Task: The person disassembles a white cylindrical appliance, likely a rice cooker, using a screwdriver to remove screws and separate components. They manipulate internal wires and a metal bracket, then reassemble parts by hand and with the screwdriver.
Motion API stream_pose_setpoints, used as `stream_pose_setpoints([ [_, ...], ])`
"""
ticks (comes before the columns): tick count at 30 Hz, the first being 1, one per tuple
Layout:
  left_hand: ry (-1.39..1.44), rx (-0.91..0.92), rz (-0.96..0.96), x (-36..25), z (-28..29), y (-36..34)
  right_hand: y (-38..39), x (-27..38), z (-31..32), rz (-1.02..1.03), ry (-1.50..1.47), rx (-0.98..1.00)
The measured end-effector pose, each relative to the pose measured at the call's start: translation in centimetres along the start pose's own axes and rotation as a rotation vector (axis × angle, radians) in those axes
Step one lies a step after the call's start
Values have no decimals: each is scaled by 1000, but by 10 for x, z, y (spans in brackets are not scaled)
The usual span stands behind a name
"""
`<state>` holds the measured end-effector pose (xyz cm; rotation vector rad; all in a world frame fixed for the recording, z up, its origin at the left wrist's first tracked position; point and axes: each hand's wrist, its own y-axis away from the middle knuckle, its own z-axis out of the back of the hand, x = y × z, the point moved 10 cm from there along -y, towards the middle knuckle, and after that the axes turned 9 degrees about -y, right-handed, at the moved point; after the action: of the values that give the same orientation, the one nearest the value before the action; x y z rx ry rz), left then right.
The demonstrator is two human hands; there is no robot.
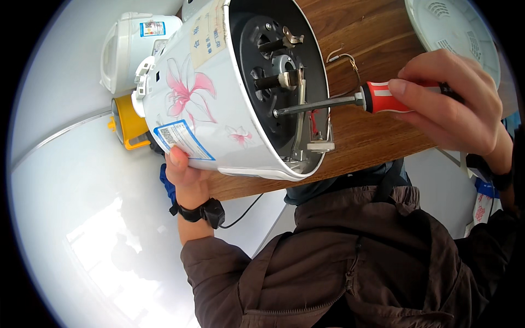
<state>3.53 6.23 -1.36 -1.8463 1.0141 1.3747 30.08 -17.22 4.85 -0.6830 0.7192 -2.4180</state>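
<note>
A white rice cooker body (pixel 219 104) with pink flower prints lies on its side on the wooden table, its underside facing right. My left hand (pixel 185 169) steadies it from below, thumb against the blue-edged label and the other fingers hidden behind it. In my right hand (pixel 448 101) is a red and black screwdriver (pixel 377 98), gripped by the handle. Its tip meets a screw (pixel 275 113) on the black inner plate (pixel 260 60). Metal brackets (pixel 301 104) and a small white block (pixel 320 146) with a red wire show inside the opening.
A round white vented cover (pixel 456 33) lies at the far right of the wooden table (pixel 372 33). Loose wires (pixel 347 57) rest beside the cooker. Another white rice cooker (pixel 134 52) and a yellow container (pixel 128 123) stand at the left.
</note>
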Motion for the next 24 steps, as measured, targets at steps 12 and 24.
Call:
stream_pose_setpoints([
  [12,-42,32,-26,-4,-11,-7,33,-50,-24,-1075,-768,36],
  [24,-51,-40,22,1,5,2,3,3,-12,-223,88,64],
])
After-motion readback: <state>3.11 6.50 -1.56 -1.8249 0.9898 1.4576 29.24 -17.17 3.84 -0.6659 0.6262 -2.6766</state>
